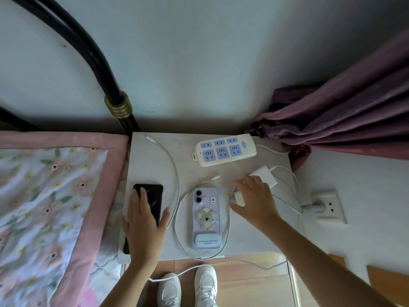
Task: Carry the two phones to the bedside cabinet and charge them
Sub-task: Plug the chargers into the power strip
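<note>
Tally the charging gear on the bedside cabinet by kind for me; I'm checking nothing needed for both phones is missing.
Phones: 2 (black phone, lilac koala-case phone)
Power strips: 1 (white and blue power strip)
Charger bricks: 2 (larger charger, small charger under the right hand)
Loose cable plugs: 2 (one, another)
Total: 7

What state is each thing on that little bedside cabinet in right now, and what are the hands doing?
Black phone: face down, no cable in it, under the left hand.
Purple phone: face down, unplugged, cable looped around it.
Power strip: all sockets empty.
Large charger: lying loose, not in the strip.
Small charger: under the right hand.
Left hand: flat, open.
Right hand: open, reaching.
</note>
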`<action>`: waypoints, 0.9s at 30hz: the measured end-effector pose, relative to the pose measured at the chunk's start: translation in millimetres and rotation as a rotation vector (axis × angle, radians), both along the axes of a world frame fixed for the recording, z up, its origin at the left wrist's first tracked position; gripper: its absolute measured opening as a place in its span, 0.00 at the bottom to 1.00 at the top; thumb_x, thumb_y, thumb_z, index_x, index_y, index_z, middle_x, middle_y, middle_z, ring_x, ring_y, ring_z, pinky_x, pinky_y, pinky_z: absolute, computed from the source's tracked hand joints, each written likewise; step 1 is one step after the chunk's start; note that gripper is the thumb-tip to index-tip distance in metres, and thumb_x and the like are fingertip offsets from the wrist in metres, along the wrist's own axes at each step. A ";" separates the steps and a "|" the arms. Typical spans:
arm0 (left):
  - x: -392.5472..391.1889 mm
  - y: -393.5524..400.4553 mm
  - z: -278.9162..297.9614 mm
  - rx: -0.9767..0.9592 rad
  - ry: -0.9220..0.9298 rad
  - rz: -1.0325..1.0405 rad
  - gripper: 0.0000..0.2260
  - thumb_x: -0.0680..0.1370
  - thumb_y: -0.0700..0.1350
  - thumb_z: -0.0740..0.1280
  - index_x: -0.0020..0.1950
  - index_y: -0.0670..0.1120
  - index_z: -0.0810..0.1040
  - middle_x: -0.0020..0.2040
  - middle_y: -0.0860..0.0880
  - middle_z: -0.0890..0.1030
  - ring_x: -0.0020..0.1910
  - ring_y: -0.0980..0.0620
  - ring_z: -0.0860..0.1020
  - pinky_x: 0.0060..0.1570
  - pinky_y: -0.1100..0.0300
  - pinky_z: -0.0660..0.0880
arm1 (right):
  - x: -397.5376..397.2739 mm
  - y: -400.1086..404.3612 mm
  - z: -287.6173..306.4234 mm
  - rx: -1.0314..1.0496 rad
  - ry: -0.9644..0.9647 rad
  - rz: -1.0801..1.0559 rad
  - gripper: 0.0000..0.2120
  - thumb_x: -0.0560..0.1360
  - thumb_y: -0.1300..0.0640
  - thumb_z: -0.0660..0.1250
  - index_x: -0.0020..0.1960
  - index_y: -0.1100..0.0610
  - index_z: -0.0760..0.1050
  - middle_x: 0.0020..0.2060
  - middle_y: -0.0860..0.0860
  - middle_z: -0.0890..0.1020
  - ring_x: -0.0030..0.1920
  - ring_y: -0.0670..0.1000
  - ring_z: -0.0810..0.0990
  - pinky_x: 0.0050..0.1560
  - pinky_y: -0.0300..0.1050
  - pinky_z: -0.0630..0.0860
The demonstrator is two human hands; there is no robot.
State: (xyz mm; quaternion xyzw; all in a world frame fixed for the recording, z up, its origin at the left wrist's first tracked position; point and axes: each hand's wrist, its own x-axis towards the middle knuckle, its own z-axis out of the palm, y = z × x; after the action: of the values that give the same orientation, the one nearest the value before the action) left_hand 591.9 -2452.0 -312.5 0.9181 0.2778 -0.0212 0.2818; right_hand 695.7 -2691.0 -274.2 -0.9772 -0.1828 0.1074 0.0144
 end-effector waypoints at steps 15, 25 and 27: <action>73.3 -42.5 2.4 -0.196 -0.079 -0.329 0.31 0.79 0.48 0.62 0.78 0.45 0.51 0.79 0.49 0.51 0.78 0.54 0.46 0.76 0.58 0.48 | 30.6 -14.4 13.1 0.246 0.270 -0.171 0.23 0.66 0.54 0.74 0.58 0.52 0.70 0.51 0.46 0.77 0.48 0.52 0.79 0.41 0.43 0.72; 143.1 -38.0 -2.9 -0.261 -0.147 -0.328 0.35 0.70 0.47 0.74 0.73 0.51 0.62 0.70 0.54 0.70 0.68 0.53 0.69 0.59 0.54 0.75 | 101.5 28.1 29.5 0.438 0.435 -0.298 0.24 0.71 0.53 0.73 0.66 0.50 0.72 0.58 0.50 0.78 0.53 0.51 0.78 0.52 0.43 0.75; 155.6 -36.7 -5.3 -0.243 -0.105 -0.363 0.36 0.69 0.48 0.75 0.73 0.51 0.62 0.71 0.53 0.70 0.67 0.51 0.70 0.58 0.52 0.75 | 112.0 37.8 31.4 0.400 0.465 -0.318 0.24 0.70 0.53 0.74 0.63 0.51 0.71 0.54 0.51 0.77 0.49 0.53 0.79 0.50 0.47 0.78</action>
State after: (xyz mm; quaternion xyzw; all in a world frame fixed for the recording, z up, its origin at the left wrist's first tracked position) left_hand 747.6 -2488.7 -317.8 0.9122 0.0885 -0.0571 0.3959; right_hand 807.7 -2653.2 -242.8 -0.9206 -0.0376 0.2857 0.2635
